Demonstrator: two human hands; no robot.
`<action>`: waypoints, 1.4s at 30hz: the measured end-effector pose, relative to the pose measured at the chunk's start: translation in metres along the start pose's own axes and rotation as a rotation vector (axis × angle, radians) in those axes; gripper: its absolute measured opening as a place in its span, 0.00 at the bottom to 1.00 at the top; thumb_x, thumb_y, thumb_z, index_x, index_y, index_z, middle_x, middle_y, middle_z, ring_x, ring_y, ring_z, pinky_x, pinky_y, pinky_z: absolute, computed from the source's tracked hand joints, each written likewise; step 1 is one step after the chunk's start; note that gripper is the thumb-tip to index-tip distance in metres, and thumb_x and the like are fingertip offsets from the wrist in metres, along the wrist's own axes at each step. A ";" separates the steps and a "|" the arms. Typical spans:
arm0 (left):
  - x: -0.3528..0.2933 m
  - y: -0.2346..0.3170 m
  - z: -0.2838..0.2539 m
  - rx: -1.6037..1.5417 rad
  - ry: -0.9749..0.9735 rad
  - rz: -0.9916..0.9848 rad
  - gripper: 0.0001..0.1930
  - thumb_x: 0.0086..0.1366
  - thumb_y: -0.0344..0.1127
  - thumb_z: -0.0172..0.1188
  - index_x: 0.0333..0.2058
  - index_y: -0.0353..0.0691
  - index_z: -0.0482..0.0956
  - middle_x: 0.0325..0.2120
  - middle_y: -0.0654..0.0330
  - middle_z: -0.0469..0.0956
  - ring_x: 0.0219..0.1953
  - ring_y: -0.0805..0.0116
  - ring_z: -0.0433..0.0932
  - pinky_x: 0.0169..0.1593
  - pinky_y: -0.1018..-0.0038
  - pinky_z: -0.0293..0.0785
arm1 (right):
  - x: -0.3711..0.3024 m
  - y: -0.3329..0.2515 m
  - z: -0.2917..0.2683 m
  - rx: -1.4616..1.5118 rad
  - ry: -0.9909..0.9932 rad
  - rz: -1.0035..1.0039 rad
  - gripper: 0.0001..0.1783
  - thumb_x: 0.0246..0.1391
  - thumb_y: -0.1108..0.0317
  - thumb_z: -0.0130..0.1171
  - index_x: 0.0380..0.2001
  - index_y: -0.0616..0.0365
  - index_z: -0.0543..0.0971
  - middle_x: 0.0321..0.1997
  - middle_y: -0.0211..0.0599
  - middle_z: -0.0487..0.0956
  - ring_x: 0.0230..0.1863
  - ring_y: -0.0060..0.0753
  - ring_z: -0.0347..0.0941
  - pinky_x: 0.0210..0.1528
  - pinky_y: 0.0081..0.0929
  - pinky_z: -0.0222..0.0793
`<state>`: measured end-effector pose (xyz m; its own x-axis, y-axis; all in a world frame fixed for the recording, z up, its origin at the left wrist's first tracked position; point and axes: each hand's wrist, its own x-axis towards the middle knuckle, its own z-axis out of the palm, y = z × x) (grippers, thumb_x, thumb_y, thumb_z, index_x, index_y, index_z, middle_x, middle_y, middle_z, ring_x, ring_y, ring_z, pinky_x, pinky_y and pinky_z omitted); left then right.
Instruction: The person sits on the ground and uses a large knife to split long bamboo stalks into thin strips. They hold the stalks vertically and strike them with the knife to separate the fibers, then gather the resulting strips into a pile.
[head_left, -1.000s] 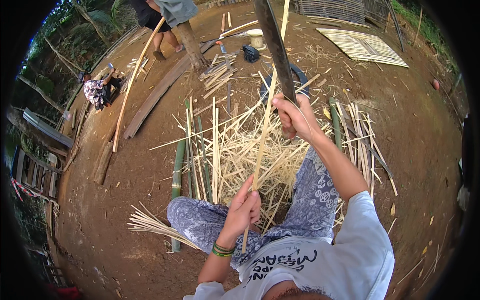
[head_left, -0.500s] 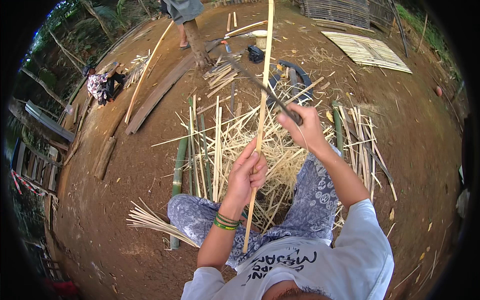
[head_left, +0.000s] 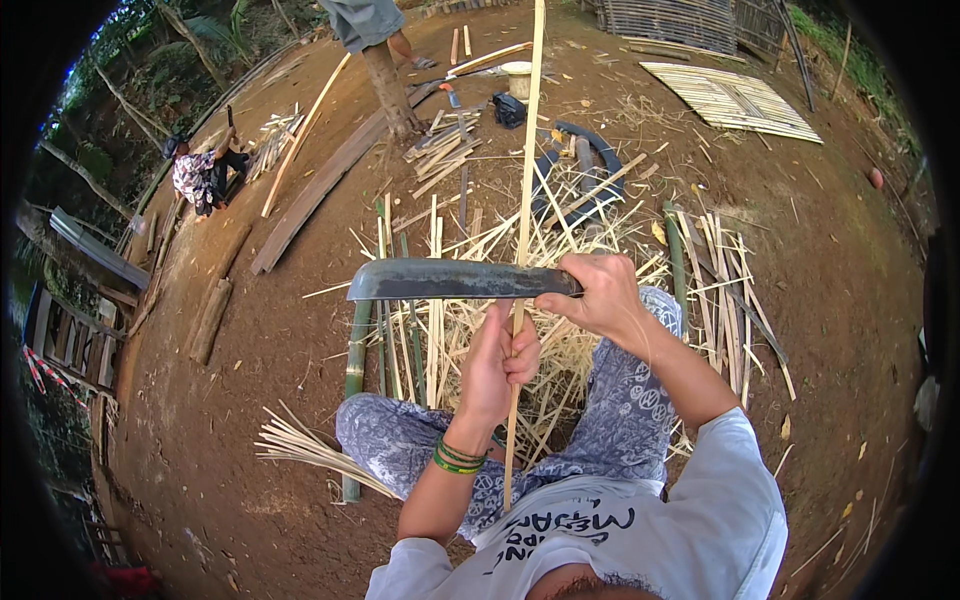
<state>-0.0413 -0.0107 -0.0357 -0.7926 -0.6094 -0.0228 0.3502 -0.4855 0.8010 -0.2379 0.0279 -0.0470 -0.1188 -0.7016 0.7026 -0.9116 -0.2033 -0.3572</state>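
Observation:
A long, thin bamboo strip (head_left: 531, 130) stands nearly upright in the picture, its lower end by my lap. My left hand (head_left: 497, 362) is closed around it just under the blade. A machete (head_left: 450, 278) with a broad dark blade lies crosswise over the strip, its blunt tip pointing left. My right hand (head_left: 603, 295) grips its handle end, thumb along the near side. The blade meets or overlaps the strip right above my left fingers. Between my folded legs a heap of pale bamboo shavings (head_left: 470, 345) covers the ground.
Finished-looking pale strips (head_left: 315, 447) lie by my left knee, more sticks (head_left: 725, 290) to the right. Green bamboo poles (head_left: 357, 345) flank the heap. Farther off are a tree trunk (head_left: 392, 95), a standing person (head_left: 365, 22), a seated person (head_left: 205, 175) and a slatted bamboo panel (head_left: 730, 100).
The machete has swung from pointing up and away to lying level across the strip. My right hand has lowered slightly toward my left. The seated person's arm has risen with a blade.

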 end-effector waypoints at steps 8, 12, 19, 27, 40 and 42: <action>-0.003 -0.004 0.009 0.151 0.140 0.066 0.08 0.78 0.35 0.42 0.43 0.42 0.69 0.19 0.73 0.57 0.17 0.85 0.53 0.18 0.83 0.50 | 0.007 0.001 0.000 -0.070 0.002 -0.097 0.34 0.46 0.29 0.63 0.17 0.51 0.74 0.13 0.29 0.73 0.14 0.34 0.72 0.17 0.36 0.57; -0.009 -0.005 0.009 0.183 0.159 0.067 0.11 0.78 0.35 0.41 0.51 0.40 0.70 0.19 0.73 0.56 0.17 0.85 0.53 0.18 0.84 0.51 | 0.008 0.003 0.001 -0.119 0.001 -0.115 0.36 0.46 0.26 0.59 0.17 0.52 0.71 0.14 0.28 0.70 0.16 0.35 0.71 0.21 0.36 0.54; -0.022 -0.001 0.006 0.217 0.153 0.082 0.25 0.78 0.34 0.41 0.71 0.42 0.54 0.20 0.74 0.55 0.17 0.86 0.52 0.19 0.85 0.51 | 0.017 0.005 0.001 -0.146 0.025 -0.209 0.38 0.46 0.24 0.56 0.15 0.51 0.70 0.13 0.29 0.68 0.15 0.35 0.70 0.19 0.35 0.55; -0.057 -0.028 -0.015 0.432 0.109 0.070 0.27 0.78 0.31 0.41 0.72 0.42 0.48 0.20 0.73 0.57 0.18 0.85 0.54 0.20 0.85 0.53 | 0.051 0.058 -0.004 -0.139 0.037 0.128 0.40 0.51 0.23 0.52 0.22 0.54 0.82 0.08 0.36 0.70 0.11 0.38 0.71 0.19 0.37 0.65; -0.121 -0.045 -0.045 0.305 0.151 -0.090 0.26 0.77 0.30 0.43 0.71 0.42 0.54 0.20 0.72 0.57 0.18 0.83 0.54 0.20 0.83 0.53 | 0.106 0.141 -0.061 0.080 0.398 0.429 0.40 0.54 0.25 0.50 0.27 0.56 0.84 0.11 0.19 0.64 0.10 0.17 0.57 0.12 0.28 0.51; -0.113 -0.042 -0.044 0.304 0.130 -0.124 0.26 0.77 0.30 0.42 0.71 0.42 0.54 0.20 0.72 0.57 0.18 0.83 0.54 0.20 0.83 0.53 | 0.098 0.112 -0.060 0.386 0.220 0.608 0.37 0.54 0.28 0.53 0.26 0.56 0.82 0.11 0.18 0.64 0.10 0.15 0.57 0.11 0.26 0.50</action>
<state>0.0558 0.0508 -0.0935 -0.7430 -0.6413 -0.1914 0.0751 -0.3640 0.9284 -0.3751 -0.0221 0.0189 -0.6697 -0.6226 0.4048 -0.4622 -0.0772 -0.8834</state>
